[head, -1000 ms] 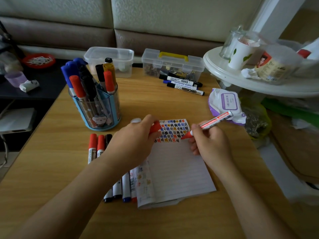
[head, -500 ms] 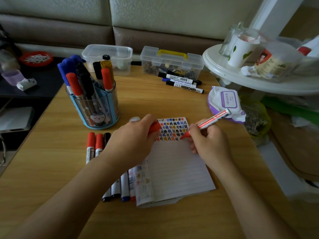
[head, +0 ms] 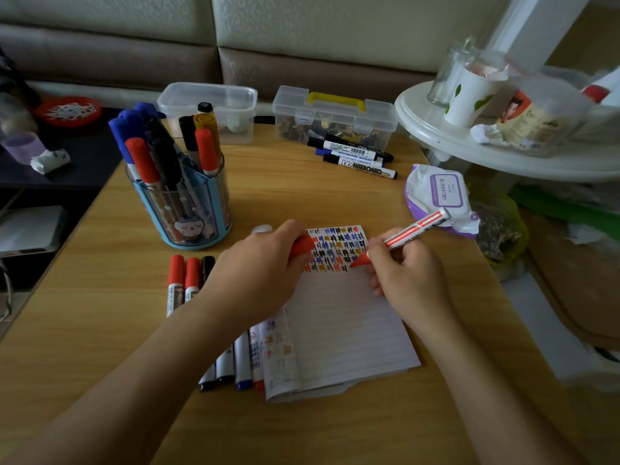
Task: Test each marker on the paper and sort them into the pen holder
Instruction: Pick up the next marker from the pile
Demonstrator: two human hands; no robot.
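The right hand grips an uncapped red-and-white marker with its tip on the scribbled white lined paper, while the left hand closes around its red cap, near the blue transparent pen holder.

We see the notebook lying near the worktop's front edge, about midway across. Just left of it, a row of markers lies partly under our left hand, which rests on the notebook's left side with a cap in it. Our right hand rests at the notebook's right edge, holding a marker with its tip on the page. Behind the row stands the pen holder with markers in it. Along the back edge sit two boxes; three markers lie before the right one. A wipes pack lies at the right edge.
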